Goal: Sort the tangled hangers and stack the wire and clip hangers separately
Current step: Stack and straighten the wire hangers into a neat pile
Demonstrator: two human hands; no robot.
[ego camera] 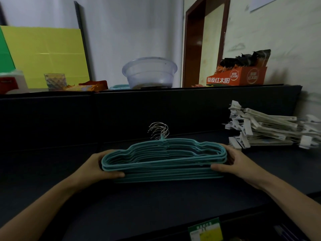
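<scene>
A stack of several teal wire hangers (163,164) lies at the middle of the dark table (139,206), silver hooks (159,130) pointing away from me. My left hand (97,168) grips the stack's left end, thumb along its front edge. My right hand (232,162) grips the right end the same way. A separate pile of several white clip hangers (271,127) lies at the table's far right, apart from both hands.
A dark raised partition (121,110) runs along the table's back. On the ledge behind it stand a clear plastic bowl (150,72), a patterned glass (55,81), an orange snack box (238,76) and a yellow board (46,54). A green-yellow label (205,231) sits at the table's front edge.
</scene>
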